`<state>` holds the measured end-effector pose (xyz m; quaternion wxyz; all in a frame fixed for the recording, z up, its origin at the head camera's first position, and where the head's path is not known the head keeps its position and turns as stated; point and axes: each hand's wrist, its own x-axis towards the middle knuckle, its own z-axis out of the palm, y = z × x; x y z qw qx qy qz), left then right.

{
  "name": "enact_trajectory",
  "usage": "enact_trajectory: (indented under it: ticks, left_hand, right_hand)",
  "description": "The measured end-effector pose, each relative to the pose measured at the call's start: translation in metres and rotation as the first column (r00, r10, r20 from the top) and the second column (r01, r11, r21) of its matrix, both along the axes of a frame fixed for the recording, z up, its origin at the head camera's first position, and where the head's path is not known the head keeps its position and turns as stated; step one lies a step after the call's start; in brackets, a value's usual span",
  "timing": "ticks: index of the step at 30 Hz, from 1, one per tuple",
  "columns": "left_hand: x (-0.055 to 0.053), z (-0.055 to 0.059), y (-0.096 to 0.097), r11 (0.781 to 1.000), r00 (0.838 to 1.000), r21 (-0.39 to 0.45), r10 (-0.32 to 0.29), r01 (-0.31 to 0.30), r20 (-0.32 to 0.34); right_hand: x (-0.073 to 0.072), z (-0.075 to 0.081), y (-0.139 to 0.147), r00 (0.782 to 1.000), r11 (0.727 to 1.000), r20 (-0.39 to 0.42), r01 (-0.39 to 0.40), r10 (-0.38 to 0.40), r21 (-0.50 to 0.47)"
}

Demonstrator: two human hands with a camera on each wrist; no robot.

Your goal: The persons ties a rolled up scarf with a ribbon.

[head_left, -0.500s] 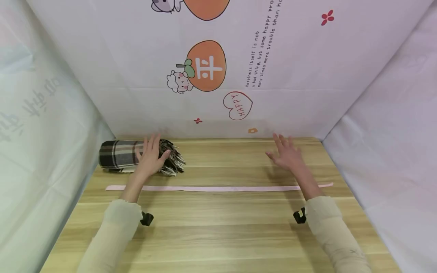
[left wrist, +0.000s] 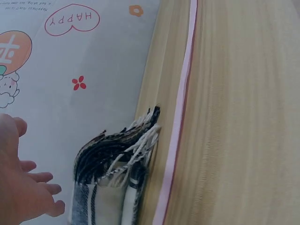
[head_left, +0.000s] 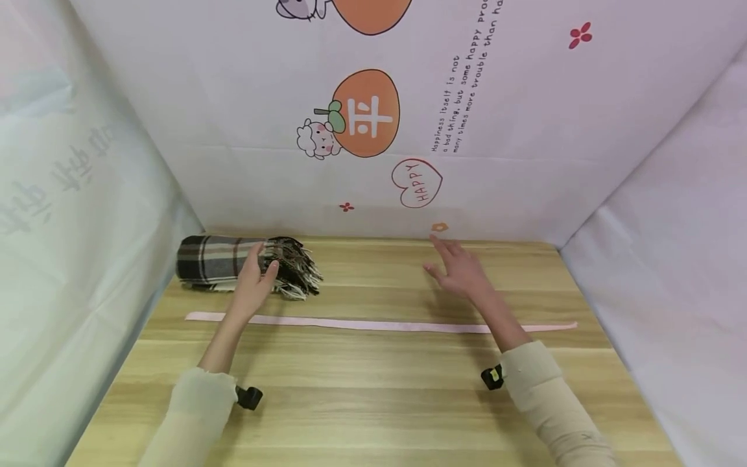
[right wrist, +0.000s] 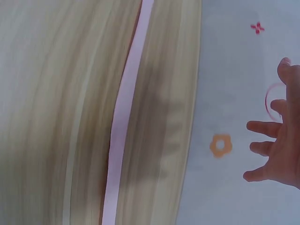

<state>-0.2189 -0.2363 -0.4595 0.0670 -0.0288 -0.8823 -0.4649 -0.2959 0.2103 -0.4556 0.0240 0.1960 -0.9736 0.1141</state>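
A rolled plaid scarf (head_left: 218,259) in black, grey and white, with a fringe at its right end, lies at the back left of the table. My left hand (head_left: 253,285) is over the scarf's near side in the head view, thumb and fingers spread apart. The left wrist view shows that hand beside the scarf (left wrist: 105,201) with a gap between them. My right hand (head_left: 461,271) hovers above the table at the back right, fingers spread and holding nothing. Below both hands a pink ribbon-like strip (head_left: 373,325) runs across the table.
The wooden table (head_left: 362,402) meets a white printed sheet (head_left: 257,188) at its back edge. More white sheeting rises along the left (head_left: 117,272) and right (head_left: 659,292) sides. Black wrist devices sit under both sleeves.
My right hand has moved left across the table. The left hand has turned more edge-on beside the scarf's fringed end. The head view has shifted slightly.
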Motion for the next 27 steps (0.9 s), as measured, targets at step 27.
enact_trajectory:
  ticks: [27]
  left_hand:
    - [0.017, -0.023, -0.057, 0.392, 0.818, 0.724, 0.368, -0.567, 0.441]
  right_hand:
    - [-0.004, -0.013, -0.174, 0.953, 0.953, 0.033, -0.297, 0.300, -0.067]
